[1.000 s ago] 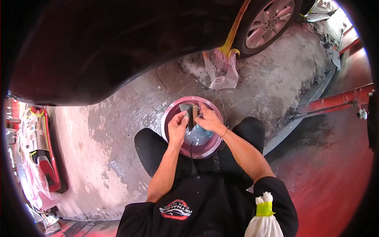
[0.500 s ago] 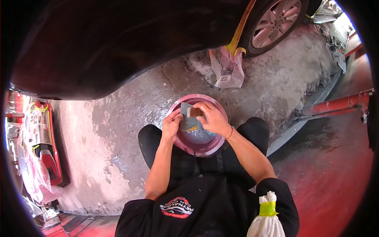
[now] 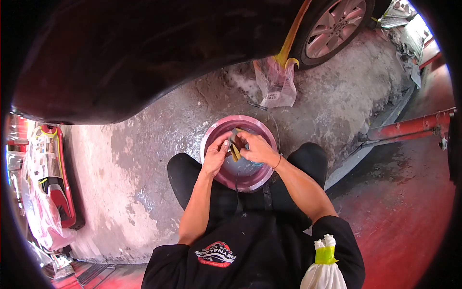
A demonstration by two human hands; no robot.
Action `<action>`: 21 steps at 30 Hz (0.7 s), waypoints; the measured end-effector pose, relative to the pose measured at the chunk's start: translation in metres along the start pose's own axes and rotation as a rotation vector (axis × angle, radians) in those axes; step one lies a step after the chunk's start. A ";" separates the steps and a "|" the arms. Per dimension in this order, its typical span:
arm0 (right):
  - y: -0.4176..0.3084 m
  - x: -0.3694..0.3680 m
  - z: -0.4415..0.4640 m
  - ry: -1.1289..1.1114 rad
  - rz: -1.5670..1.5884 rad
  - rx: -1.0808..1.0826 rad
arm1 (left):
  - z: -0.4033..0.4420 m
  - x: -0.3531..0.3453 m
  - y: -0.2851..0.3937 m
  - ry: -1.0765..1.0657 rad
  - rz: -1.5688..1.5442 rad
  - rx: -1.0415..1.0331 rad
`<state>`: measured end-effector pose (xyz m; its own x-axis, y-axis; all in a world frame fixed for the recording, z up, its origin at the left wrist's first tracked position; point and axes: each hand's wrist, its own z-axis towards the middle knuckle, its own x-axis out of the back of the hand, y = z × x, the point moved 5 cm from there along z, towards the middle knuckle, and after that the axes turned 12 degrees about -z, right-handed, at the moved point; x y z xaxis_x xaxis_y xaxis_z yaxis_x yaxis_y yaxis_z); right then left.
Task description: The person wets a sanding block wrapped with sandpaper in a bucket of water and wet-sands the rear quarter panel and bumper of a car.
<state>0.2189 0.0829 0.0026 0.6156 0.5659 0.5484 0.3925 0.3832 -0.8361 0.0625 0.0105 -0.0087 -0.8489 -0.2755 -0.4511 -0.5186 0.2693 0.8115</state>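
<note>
A pink basin (image 3: 263, 127) with water in it sits on the floor between my knees. Over it, my left hand (image 3: 215, 156) pinches one side of a bent piece of sandpaper (image 3: 235, 152), grey on one face and yellowish-tan on the other. On the opposite side, the fingers of my right hand (image 3: 260, 150) are closed around the sandpaper too. A darker brown part shows between the hands; whether it is a separate block I cannot tell. Something light blue in the basin is partly hidden below my right hand.
A dark car body (image 3: 144, 53) overhangs in front, with a wheel (image 3: 335, 29) at upper right. Plastic sheeting (image 3: 276, 84) hangs by the wheel from yellow tape. A red metal arm (image 3: 406, 130) stands right; a red car part (image 3: 67, 178) lies left.
The sandpaper was held up flat with its grey face showing; now it is bent and its tan face shows. My hands have come closer together.
</note>
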 end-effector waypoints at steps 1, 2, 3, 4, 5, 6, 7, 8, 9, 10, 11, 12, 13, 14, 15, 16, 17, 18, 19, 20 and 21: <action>-0.002 0.004 0.000 -0.087 -0.098 -0.087 | 0.003 0.006 -0.009 -0.037 0.130 0.060; -0.002 0.007 -0.002 -0.176 -0.197 -0.174 | 0.007 0.011 -0.016 -0.053 0.212 0.052; -0.004 0.010 -0.001 -0.178 -0.199 -0.175 | 0.010 0.016 -0.019 -0.052 0.209 0.052; -0.002 0.012 -0.002 -0.231 -0.295 -0.249 | 0.012 0.025 -0.031 -0.067 0.385 0.270; 0.002 0.012 -0.003 -0.284 -0.391 -0.325 | 0.010 0.035 -0.042 -0.082 0.559 0.492; 0.006 0.011 -0.002 -0.218 -0.371 -0.285 | 0.015 0.038 -0.046 -0.285 0.984 0.324; 0.011 0.008 -0.003 -0.220 -0.373 -0.291 | 0.023 0.046 -0.062 -0.290 0.980 0.327; 0.011 0.009 -0.004 -0.077 -0.381 -0.237 | 0.037 0.058 -0.070 -0.107 1.272 0.163; 0.010 0.012 -0.004 0.067 -0.389 -0.180 | 0.042 0.052 -0.062 0.090 1.550 -0.014; 0.016 0.010 -0.002 0.096 -0.342 -0.214 | 0.042 0.039 -0.053 0.168 1.478 -0.136; 0.022 0.010 -0.002 0.093 -0.346 -0.214 | 0.049 0.040 -0.058 0.169 1.473 -0.136; 0.024 0.014 -0.001 0.137 -0.269 -0.215 | 0.060 0.047 -0.073 0.135 1.543 -0.104; 0.024 0.019 -0.001 0.183 -0.193 -0.214 | 0.067 0.049 -0.082 0.099 1.614 -0.075; 0.022 0.022 0.000 0.188 -0.199 -0.211 | 0.067 0.054 -0.090 0.230 1.471 0.005; 0.022 0.025 0.000 0.205 -0.131 -0.275 | 0.071 0.055 -0.094 0.228 1.470 -0.006; 0.024 0.028 0.000 0.225 -0.060 -0.340 | 0.076 0.070 -0.102 0.418 1.225 0.123; 0.026 0.029 0.000 0.236 -0.061 -0.339 | 0.077 0.085 -0.113 0.590 0.970 0.248; 0.029 0.027 -0.001 0.223 -0.039 -0.337 | 0.092 0.112 -0.147 0.555 0.914 0.085; 0.032 0.025 -0.002 0.209 -0.016 -0.336 | 0.096 0.118 -0.150 0.549 0.919 0.084; 0.028 0.029 -0.002 0.217 -0.013 -0.340 | 0.098 0.124 -0.161 0.556 0.423 0.168; 0.025 0.035 -0.002 0.158 0.066 -0.437 | 0.102 0.123 -0.171 0.540 -0.075 0.246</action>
<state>0.2513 0.1111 0.0009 0.7319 0.4476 0.5137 0.5796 -0.0126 -0.8148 0.0364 0.0247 -0.2403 -0.6706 -0.7145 -0.1992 -0.6381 0.4188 0.6461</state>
